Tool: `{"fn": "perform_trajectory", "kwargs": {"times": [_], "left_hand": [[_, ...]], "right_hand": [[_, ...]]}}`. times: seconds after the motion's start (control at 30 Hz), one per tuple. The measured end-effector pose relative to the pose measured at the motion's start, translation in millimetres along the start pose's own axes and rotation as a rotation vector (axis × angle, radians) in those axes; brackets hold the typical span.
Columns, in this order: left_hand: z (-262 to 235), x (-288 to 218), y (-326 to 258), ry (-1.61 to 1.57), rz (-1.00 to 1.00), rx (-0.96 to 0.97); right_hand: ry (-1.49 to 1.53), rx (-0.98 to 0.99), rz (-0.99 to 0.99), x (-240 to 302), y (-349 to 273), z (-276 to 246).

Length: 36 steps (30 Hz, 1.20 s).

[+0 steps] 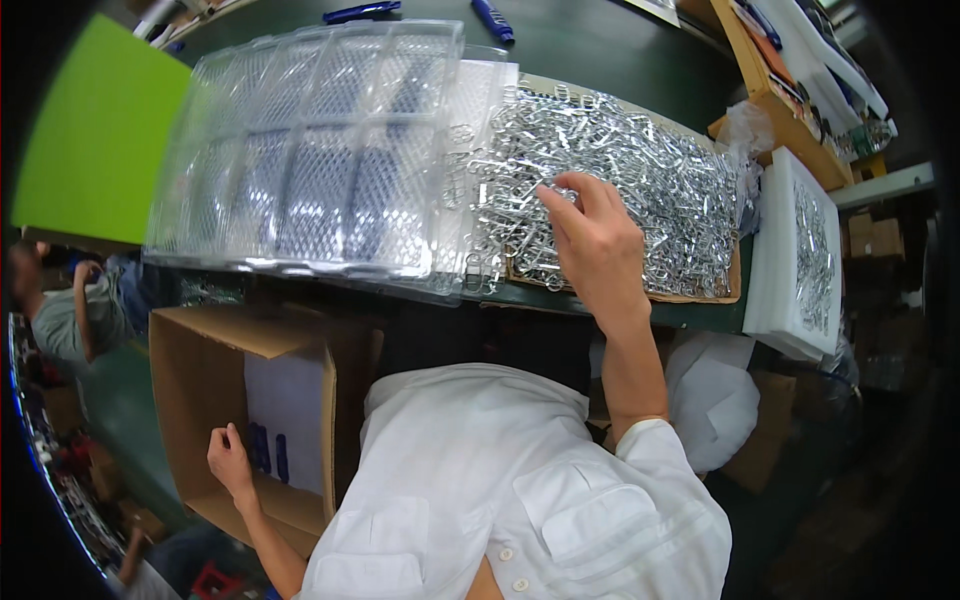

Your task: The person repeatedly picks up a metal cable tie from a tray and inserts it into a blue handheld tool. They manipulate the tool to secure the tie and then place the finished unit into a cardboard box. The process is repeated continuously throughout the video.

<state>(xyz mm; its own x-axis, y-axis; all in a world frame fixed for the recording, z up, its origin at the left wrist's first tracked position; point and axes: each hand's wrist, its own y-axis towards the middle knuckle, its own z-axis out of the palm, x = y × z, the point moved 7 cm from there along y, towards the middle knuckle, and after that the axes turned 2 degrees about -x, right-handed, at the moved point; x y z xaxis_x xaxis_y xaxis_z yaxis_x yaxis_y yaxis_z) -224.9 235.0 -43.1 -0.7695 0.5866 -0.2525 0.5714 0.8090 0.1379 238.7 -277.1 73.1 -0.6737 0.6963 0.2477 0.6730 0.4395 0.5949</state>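
My right hand (597, 240) hangs over a heap of small shiny looped metal pieces (650, 185) in a shallow cardboard tray (738, 280). Its thumb and forefinger curl toward each other; whether a metal piece is between them is too small to tell. At lower left, my left hand (230, 462) is over the open cardboard box (200, 345), fingers curled closed, with their contents hidden. Beside it, a few slim dark blue objects (281, 458) rest in the box against a pale sheet (285, 390).
Stacked clear plastic compartment trays (300, 150) cover the table's left half, near a bright green panel (95, 130). Slim blue objects (492, 20) lie at the back. A white foam block (790, 260) with more metal pieces stands right. Another person (85, 310) is at far left.
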Motion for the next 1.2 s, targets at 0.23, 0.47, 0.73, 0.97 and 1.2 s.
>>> {"fn": "perform_trajectory", "kwargs": {"times": [0.23,0.47,0.73,0.97,1.2], "left_hand": [[94.8,143.0,-33.5,0.296,-0.111,0.572],[144.3,234.6,-85.3,0.241,-0.532,0.656],[211.3,242.1,-100.6,0.300,-0.216,0.500],[162.5,253.0,-86.9,0.208,-0.217,0.207],[221.1,250.7,-30.3,-0.517,-0.734,0.166]], "right_hand": [[-0.139,0.082,-0.046,-22.7,-3.5,21.0],[0.134,-0.252,0.494,-61.5,-30.3,-50.3],[1.069,0.188,0.559,-82.0,-86.9,-62.3],[0.776,0.042,0.759,13.9,-96.4,-23.7],[0.941,0.057,0.823,16.7,-91.2,5.4]]}}
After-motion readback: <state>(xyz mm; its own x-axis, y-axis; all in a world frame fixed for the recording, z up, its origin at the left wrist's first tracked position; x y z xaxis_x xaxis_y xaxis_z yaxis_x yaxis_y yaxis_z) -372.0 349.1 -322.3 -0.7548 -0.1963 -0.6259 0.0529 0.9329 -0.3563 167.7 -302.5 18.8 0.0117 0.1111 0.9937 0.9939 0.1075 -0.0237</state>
